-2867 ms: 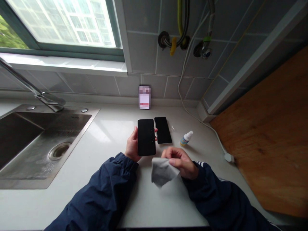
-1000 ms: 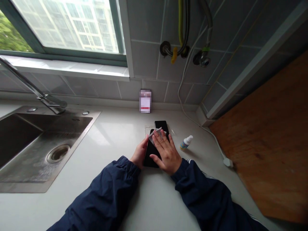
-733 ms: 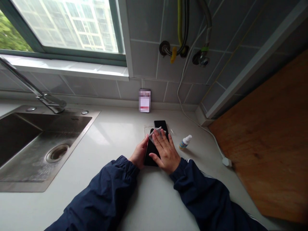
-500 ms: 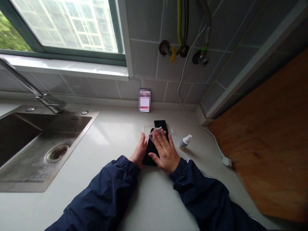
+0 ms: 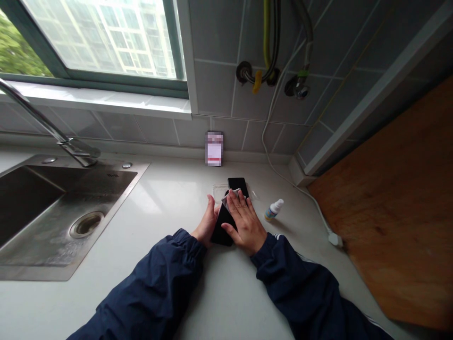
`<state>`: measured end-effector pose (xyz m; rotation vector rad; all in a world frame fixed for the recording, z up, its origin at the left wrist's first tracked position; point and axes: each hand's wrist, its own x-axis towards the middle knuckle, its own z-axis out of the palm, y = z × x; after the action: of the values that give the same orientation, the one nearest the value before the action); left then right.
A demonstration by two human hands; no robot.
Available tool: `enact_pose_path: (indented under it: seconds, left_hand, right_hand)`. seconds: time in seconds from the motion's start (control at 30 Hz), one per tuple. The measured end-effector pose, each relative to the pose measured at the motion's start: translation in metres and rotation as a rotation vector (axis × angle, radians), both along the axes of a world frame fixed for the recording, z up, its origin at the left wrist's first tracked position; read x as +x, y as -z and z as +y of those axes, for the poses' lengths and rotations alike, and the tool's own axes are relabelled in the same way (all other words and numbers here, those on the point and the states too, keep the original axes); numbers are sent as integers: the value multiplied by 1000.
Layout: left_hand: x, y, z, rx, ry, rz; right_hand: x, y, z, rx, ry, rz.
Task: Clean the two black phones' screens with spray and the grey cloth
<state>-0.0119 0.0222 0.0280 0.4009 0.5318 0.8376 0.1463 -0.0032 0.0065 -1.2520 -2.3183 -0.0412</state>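
At the left is the sink (image 5: 35,274), set in the desk (image 5: 88,264); your left hand (image 5: 207,224) supports the black phone (image 5: 223,229) at the near middle, thumb raised, its hidden fingers leaving the grip impossible to tell; the grey cloth (image 5: 225,200) lies on that phone's far end, under your right hand (image 5: 246,225), flat with fingers slightly spread; another phone (image 5: 236,183) lies beyond; the spray bottle (image 5: 274,210) stands to the right.

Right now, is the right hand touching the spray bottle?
Apart: in the head view, a strip of white counter shows between the right hand and the spray bottle.
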Motion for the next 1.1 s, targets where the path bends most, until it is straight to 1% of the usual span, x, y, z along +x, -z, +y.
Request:
enact_pose_path:
  seconds: [0.23, 0.5, 0.67, 0.8, 0.9, 1.1]
  left_hand:
    - [-1, -6, -2, 11, 16, 28]
    - [0, -4, -1, 4, 23, 59]
    - [1, -6, -2, 37, 29, 126]
    - [2, -8, -4, 76, 35, 117]
    - [3, -7, -4, 99, 21, 117]
    - [2, -4, -3, 53, -5, 159]
  right_hand:
    - [1, 2, 1, 9, -7, 7]
    - [4, 5, 5, -19, -20, 40]
    - [5, 4, 6, -35, -44, 22]
    - [6, 2, 5, -41, -55, -7]
    - [5, 2, 4, -37, -59, -18]
    - [1, -2, 0, -31, -97, -52]
